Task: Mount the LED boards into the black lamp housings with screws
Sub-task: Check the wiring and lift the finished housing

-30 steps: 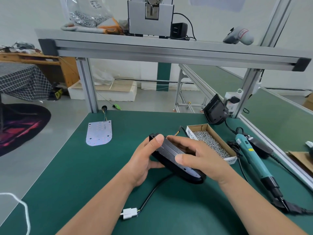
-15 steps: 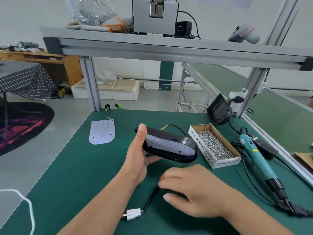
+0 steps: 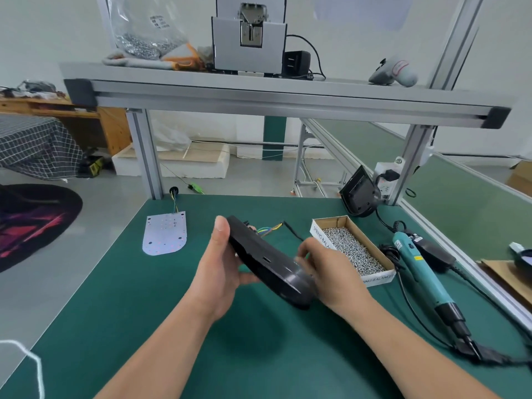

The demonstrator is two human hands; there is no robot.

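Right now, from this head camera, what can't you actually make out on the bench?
- Inside of the black lamp housing, gripped by the left hand: head view, turned away, so its shell hides any board within.
- The right hand: motion-blurred, fingertips behind the housing; its hold is unclear.
- The screw box label: partly covered by the right hand.
- A dark object at the right edge: cut off by the frame.

The only legible print is on the cardboard box of screws. Its white long side reads "SPRING BALA", with the rest hidden behind the right hand. Its near end shows "RING BALANCE". Right of the box, the teal screwdriver bears a yellow label too small to read.
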